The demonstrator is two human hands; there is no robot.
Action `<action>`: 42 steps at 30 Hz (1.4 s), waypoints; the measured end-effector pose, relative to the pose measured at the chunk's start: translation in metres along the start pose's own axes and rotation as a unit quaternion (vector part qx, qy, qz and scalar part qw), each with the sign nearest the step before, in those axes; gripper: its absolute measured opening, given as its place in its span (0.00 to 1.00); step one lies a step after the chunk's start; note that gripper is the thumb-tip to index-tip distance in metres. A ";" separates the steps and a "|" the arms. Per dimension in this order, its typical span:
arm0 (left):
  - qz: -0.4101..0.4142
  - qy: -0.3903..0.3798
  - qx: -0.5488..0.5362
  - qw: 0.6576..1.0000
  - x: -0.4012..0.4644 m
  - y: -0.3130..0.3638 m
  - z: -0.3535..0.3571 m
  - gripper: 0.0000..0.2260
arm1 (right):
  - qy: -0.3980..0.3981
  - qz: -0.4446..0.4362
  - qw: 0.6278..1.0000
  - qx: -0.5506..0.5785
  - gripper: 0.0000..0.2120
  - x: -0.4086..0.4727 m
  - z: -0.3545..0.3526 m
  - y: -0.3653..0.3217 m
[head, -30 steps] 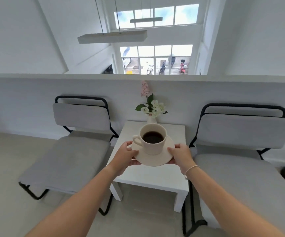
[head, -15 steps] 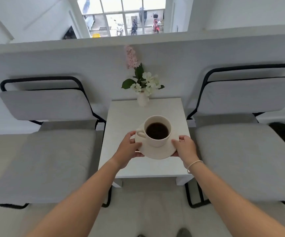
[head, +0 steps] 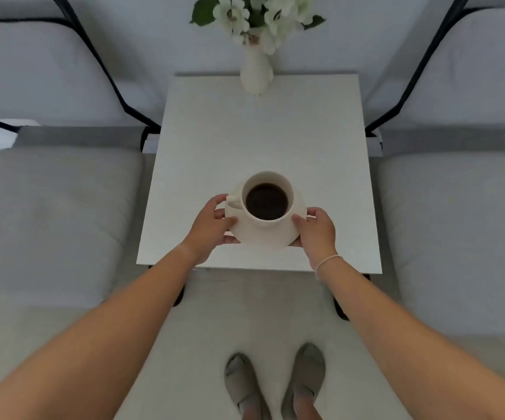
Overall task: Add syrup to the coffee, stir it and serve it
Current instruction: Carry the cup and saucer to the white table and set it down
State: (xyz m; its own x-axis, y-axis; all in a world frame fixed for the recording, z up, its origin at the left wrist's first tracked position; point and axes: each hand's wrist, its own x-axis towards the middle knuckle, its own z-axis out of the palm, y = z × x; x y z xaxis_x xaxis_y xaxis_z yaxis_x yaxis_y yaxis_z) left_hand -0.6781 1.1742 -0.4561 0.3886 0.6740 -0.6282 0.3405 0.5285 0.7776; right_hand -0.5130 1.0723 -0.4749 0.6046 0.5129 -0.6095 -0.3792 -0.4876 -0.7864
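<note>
A white cup [head: 267, 221] full of dark coffee [head: 267, 201] stands on a white saucer [head: 260, 237]. Its handle points left. My left hand [head: 211, 227] grips the saucer's left rim, and my right hand [head: 316, 228] grips its right rim. I hold cup and saucer over the near half of a small white side table [head: 260, 140]. Whether the saucer touches the tabletop I cannot tell.
A white vase [head: 256, 71] of white flowers stands at the table's far edge. Grey cushioned chairs with black frames flank the table, one on the left [head: 48, 192] and one on the right [head: 457, 207]. My feet [head: 275, 386] are on the pale floor before the table.
I have come closer to the table and my view has tilted down. The cup and saucer, still in both hands, have come lower over the tabletop's near half.
</note>
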 end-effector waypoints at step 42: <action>0.103 0.107 0.203 0.968 0.077 -0.069 -0.001 0.15 | 0.077 -0.070 0.974 -0.200 0.09 0.070 0.033 0.063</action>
State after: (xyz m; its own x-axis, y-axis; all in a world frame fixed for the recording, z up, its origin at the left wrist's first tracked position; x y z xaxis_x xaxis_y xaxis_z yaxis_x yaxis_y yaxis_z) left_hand -0.6727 1.1900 -0.5580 0.3116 0.8580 -0.4084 0.6002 0.1554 0.7846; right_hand -0.5181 1.1006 -0.5703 0.7408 0.4972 -0.4516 0.0004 -0.6727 -0.7399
